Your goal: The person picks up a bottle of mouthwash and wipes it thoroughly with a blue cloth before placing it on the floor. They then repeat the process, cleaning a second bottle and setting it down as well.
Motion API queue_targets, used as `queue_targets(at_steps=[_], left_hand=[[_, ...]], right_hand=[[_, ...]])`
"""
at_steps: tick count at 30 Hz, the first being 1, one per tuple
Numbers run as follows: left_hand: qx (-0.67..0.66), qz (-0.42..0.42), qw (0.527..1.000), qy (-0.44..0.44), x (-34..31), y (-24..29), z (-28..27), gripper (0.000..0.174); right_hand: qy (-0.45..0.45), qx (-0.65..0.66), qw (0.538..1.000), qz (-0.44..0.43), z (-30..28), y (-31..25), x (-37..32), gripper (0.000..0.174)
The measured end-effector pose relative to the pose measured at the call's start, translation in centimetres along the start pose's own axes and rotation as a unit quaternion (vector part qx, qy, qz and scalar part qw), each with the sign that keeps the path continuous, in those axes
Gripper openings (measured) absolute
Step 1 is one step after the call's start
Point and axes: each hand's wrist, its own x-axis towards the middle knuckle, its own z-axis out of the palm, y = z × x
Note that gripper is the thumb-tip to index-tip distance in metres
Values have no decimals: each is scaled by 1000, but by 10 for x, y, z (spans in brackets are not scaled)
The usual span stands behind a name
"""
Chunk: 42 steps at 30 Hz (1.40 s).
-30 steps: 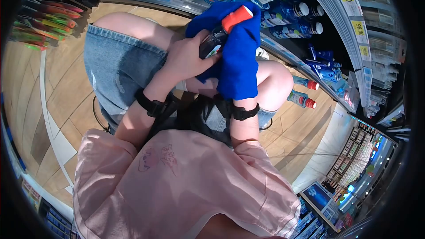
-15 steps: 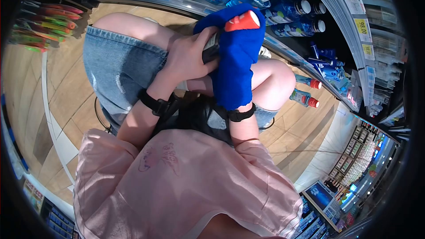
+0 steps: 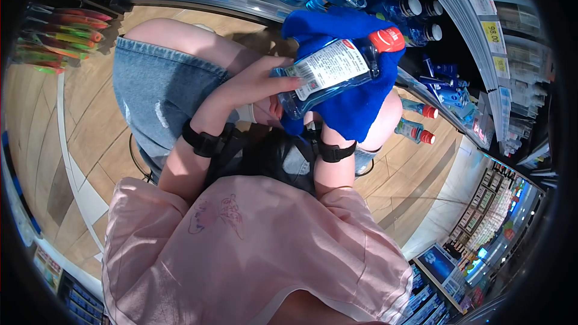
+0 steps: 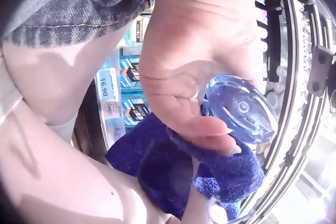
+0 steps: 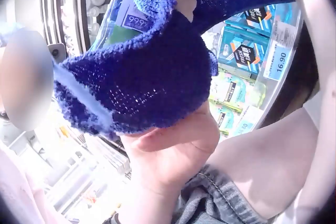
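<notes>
While our left grip [image 3: 257, 82] is curled round the base [image 4: 242, 109] of the bottle [image 3: 333, 71], its red cap [image 3: 386, 40] pointing far right, and our right grip [image 5: 176, 153] holds the blue cloth [image 3: 361, 105] beneath, we should turn the bottle slowly, wiping evenly.

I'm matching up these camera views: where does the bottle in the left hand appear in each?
Head: the bottle lies above and right of centre.
Left wrist: right of centre, its base towards the camera.
Right wrist: upper left, partly hidden by the blue cloth.
Shared landmark: that blue cloth, in all three.
</notes>
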Motion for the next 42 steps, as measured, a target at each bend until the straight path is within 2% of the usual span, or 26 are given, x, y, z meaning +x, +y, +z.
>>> queue_targets(at_steps=[3, 5, 9, 14, 15, 16, 17, 18, 21, 27, 30, 33, 36, 39, 42], left_hand=[[48, 32, 998, 23, -1, 1, 3, 37], [91, 102, 989, 55, -2, 7, 8, 36], [223, 198, 946, 123, 2, -6, 6, 39], [347, 212, 886, 224, -1, 1, 10, 50], [366, 219, 873, 238, -1, 2, 11, 51], [378, 225, 863, 247, -1, 3, 12, 51], [391, 231, 853, 257, -2, 4, 13, 51], [403, 237, 843, 266, -2, 4, 13, 51], [416, 259, 822, 290, -1, 3, 14, 47], [449, 244, 819, 262, -2, 1, 12, 48], [300, 248, 898, 204, -3, 1, 7, 45], [76, 152, 977, 127, -10, 9, 6, 45], [-58, 3, 988, 142, -19, 8, 9, 47], [-52, -6, 991, 125, -18, -1, 4, 49], [-137, -25, 989, 54, -22, 7, -2, 47]], right_hand=[[-19, -37, 999, -14, 15, 0, 0, 45], [-38, -71, 996, -30, 25, -1, 1, 44], [-81, -160, 982, -64, 43, -1, 3, 42], [-113, -218, 968, -46, 48, 2, 10, 39], [-108, -179, 978, -16, 49, 3, 9, 38], [-114, -75, 990, 33, 51, 3, 9, 35], [4, -132, 991, 30, 46, 7, 5, 33], [35, -146, 988, 34, 44, 9, 5, 33], [-6, -135, 991, 21, 46, 12, 7, 32], [-47, -138, 989, 1, 53, 9, 7, 31], [-61, -139, 988, -6, 55, 6, 6, 31], [-70, -139, 988, -15, 56, 2, 4, 31], [-73, -129, 989, -18, 57, 1, 3, 30], [-71, -112, 991, -17, 58, -2, -3, 30], [-57, -90, 994, -7, 54, -3, -10, 30]])
